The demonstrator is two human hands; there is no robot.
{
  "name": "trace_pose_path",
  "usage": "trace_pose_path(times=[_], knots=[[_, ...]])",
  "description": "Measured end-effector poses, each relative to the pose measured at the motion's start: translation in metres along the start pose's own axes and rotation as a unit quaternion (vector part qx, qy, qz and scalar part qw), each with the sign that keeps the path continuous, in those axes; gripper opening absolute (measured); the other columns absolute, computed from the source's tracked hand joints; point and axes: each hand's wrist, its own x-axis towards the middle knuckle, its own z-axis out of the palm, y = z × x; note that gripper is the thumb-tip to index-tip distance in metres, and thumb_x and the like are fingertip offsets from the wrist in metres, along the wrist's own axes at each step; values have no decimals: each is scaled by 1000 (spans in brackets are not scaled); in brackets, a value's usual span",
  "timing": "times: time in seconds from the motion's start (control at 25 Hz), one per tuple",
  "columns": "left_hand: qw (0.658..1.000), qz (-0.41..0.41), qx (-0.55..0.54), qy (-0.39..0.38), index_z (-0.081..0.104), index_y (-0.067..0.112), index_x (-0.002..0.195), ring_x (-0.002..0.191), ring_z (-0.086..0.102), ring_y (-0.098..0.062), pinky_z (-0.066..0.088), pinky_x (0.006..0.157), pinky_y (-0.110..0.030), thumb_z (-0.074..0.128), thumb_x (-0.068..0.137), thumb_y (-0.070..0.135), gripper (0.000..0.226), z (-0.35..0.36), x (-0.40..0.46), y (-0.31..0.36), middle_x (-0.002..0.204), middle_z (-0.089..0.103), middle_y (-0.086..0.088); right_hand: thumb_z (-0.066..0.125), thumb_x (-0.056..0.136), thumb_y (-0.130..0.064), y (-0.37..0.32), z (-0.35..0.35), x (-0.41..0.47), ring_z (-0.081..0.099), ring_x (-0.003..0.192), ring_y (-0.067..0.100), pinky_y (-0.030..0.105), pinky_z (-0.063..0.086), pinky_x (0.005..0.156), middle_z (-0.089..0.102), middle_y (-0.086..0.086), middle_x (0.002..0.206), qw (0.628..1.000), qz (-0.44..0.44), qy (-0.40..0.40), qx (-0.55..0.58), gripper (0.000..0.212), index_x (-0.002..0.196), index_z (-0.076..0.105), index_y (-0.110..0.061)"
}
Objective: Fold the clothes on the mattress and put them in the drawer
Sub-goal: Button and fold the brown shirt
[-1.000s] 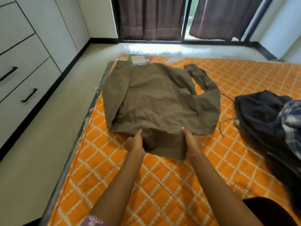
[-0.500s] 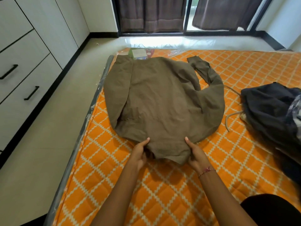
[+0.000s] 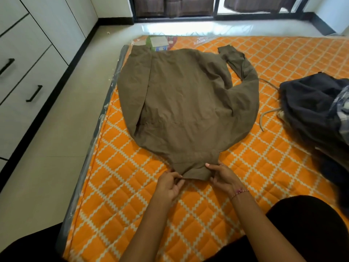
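Note:
An olive-brown long-sleeved shirt [image 3: 187, 103] lies spread flat on the orange patterned mattress [image 3: 132, 195], its collar end nearest me. One sleeve is folded in along the left side, the other curls at the far right. My left hand [image 3: 170, 183] pinches the left corner of the collar end. My right hand [image 3: 221, 177] grips the right corner, thumb on top of the cloth. A pile of dark clothes [image 3: 317, 110] with a plaid piece sits at the right edge. White drawers [image 3: 22, 76] with black handles stand shut on the left.
Tiled floor [image 3: 56, 148] runs between the mattress and the drawer unit. A small green and white packet [image 3: 157, 42] lies on the mattress's far corner. Dark curtains [image 3: 173, 6] hang at the glass door beyond. A loose cord [image 3: 264, 116] trails from the dark pile.
The shirt's near end has been pulled toward me and drawn narrower. Both hands have closed in to its corners and now hold them.

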Motion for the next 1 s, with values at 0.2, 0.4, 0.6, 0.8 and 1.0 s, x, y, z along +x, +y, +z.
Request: trace_pose_path(times=[0.2,0.4,0.6,0.8,1.0], knots=[[993,35,54,96,55,6,81,74,54,-21,50,63,-30,47,90,-10,20,15,-10,-10,86,57,-12,43,90,13,2,2,-6,62,94,22,25,58,60,66,8,103,998,-11,-1,62,36,113,58,-10],[980,-65,-185,-8,50,2,78,75,51,-22,49,77,-30,33,94,-10,26,9,-19,-1,84,53,-12,31,81,16,7,8,-5,70,75,18,25,58,57,71,4,84,991,-5,23,135,42,99,57,-12],[979,-95,-178,26,45,1,72,67,45,-20,45,53,-28,24,92,-11,31,7,-14,-10,76,48,-11,36,67,10,11,14,-6,56,68,19,25,52,54,61,4,76,990,39,123,48,29,78,53,-11],[914,275,175,243,53,3,113,105,51,-32,46,77,-36,44,90,14,27,-3,-3,-16,124,52,-22,50,89,-9,-4,37,-17,52,103,30,37,40,85,55,13,112,805,-254,394,-362,26,114,57,-7],[569,609,530,155,26,9,145,137,33,-32,33,106,-42,30,95,53,67,-10,56,50,149,34,-19,41,98,-37,-31,80,33,11,146,31,47,17,114,16,16,157,585,-334,193,-713,51,144,36,-13]])
